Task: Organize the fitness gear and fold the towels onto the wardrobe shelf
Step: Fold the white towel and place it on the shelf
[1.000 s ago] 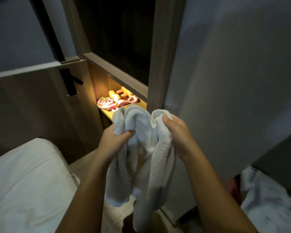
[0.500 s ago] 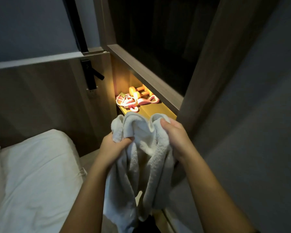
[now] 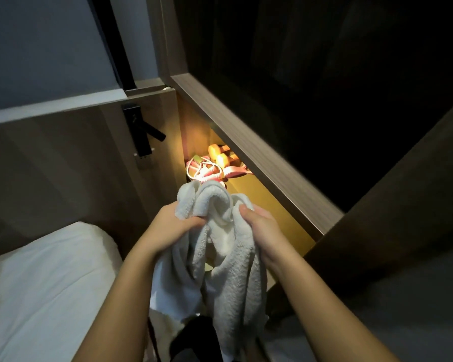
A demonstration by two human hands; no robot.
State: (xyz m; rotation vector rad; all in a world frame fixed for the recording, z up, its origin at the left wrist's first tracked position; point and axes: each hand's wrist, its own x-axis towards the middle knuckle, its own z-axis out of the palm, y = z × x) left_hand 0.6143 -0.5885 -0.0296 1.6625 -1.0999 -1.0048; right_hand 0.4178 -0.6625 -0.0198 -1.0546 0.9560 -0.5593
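A bunched white towel (image 3: 228,257) hangs in front of me, held up at its top edge. My left hand (image 3: 171,224) grips its left part and my right hand (image 3: 260,228) grips its right part, thumb on top. Just beyond the towel lies the lit wardrobe shelf (image 3: 270,207), glowing yellow. At the shelf's far left end sit two dumbbells (image 3: 219,156) and a tangle of pink and white resistance bands (image 3: 207,172). The towel's lower end drops out of sight between my forearms.
A thick wooden shelf board (image 3: 259,158) runs diagonally above the lit shelf, with a dark compartment above it. The wardrobe door (image 3: 403,205) stands open at the right. A bed with a white sheet (image 3: 45,288) fills the lower left. A black wall lamp (image 3: 139,131) hangs on the headboard.
The view has swung right and closer to the wardrobe, so the lit shelf shows more. Both hands keep gripping the towel and have moved it nearer the shelf.
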